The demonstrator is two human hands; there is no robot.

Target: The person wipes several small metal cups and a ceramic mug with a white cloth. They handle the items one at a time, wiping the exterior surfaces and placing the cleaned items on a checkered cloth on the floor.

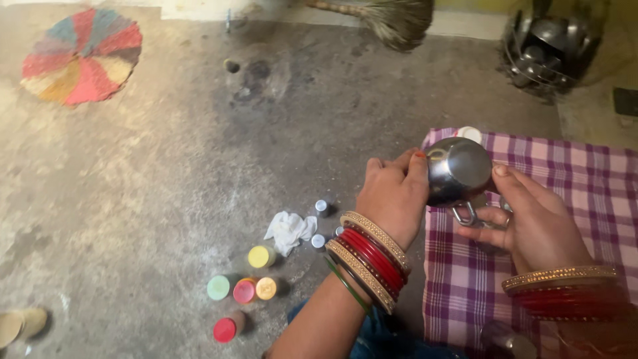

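We hold a steel cup in both hands

Our left hand and right hand pinch it with fingers over the checked cloth; paint bottles sit near left

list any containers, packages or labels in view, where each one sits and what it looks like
Small paint pots: a cluster on the floor left of the left hand, round, with yellow, green, red and orange caps.
Red-capped pot: alone on the floor, nearest the bottom edge.
Tiny vials: by the crumpled white tissue, silvery caps.
Steel cup: held in both hands, right hand under it, above the checked cloth.
No readable labels, signs or screens.
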